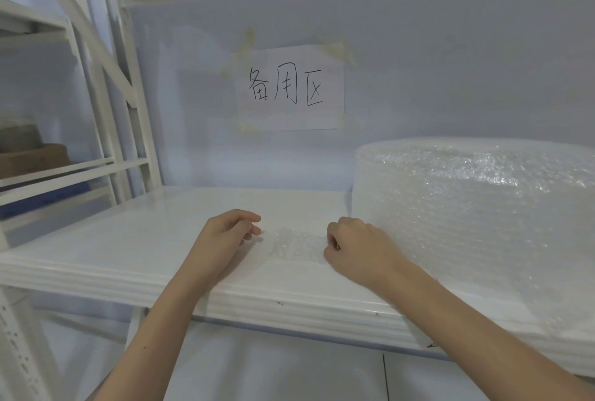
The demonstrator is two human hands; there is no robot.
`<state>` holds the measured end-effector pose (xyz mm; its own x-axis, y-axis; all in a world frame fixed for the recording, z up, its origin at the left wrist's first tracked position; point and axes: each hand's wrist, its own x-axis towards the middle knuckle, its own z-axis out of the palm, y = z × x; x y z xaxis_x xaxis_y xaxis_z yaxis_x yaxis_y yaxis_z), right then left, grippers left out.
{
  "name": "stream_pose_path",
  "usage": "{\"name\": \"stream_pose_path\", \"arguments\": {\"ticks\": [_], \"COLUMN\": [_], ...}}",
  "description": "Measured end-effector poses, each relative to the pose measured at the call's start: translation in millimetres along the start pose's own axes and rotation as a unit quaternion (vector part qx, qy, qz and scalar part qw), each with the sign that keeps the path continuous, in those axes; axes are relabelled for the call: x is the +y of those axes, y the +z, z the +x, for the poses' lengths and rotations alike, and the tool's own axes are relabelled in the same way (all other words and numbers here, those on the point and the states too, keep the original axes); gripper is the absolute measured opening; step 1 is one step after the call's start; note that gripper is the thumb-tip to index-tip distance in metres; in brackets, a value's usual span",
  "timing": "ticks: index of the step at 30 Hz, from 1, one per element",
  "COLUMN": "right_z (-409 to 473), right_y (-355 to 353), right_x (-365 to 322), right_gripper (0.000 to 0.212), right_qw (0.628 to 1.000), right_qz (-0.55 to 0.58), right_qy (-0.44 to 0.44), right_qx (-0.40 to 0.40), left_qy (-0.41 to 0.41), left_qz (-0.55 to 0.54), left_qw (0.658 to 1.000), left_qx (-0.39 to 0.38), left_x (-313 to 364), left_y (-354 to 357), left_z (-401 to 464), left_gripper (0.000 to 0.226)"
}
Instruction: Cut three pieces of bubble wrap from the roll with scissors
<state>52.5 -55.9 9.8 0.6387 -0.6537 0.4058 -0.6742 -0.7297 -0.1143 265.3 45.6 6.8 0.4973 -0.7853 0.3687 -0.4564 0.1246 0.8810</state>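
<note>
Bubble wrap roll [476, 223] sits on the white metal shelf [135, 239], filling its right end and standing against the pale back wall. From the roll's lower left a loose sheet of bubble wrap [297, 244] lies flat on the shelf, stretched leftward away from the roll.

Both hands rest on that sheet. The right hand [357, 247] is just beside the roll's foot, knuckles up, fingers curled under and pinching the sheet's near-roll part against the shelf. The left hand [230, 238] lies farther left of the roll, at the sheet's free end — its fingers are bent, with the fingertips at the edge of the wrap, though whether they truly nip the film or only touch it cannot be told, since the clear plastic fades into the white shelf there. Both forearms reach in over the shelf's front lip.

Above and left of the roll, a paper sign [289, 88] with three handwritten black characters is taped to the wall. Far left of the roll, beyond the shelf's upright posts, a neighbouring rack holds brown cardboard boxes [29, 155] — blurred.
</note>
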Motion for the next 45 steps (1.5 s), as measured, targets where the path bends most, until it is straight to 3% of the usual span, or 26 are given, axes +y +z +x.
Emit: {"name": "stream_pose_path", "arguments": {"ticks": [37, 45], "right_z": [7.6, -8.7], "right_y": [7.7, -8.7], "right_x": [-4.8, -2.4], "right_gripper": [0.018, 0.016], "right_qw": [0.999, 0.994], "right_qz": [0.045, 0.111], "right_qy": [-0.023, -0.016], "right_qx": [-0.002, 0.005], "left_qy": [-0.018, -0.065], "left_qz": [-0.026, -0.063], "left_qw": [0.999, 0.995], "left_qx": [0.045, 0.042], "left_x": [-3.7, -0.5], "left_y": [-1.1, -3.5], "left_z": [1.7, 9.3], "left_gripper": [0.029, 0.028]}}
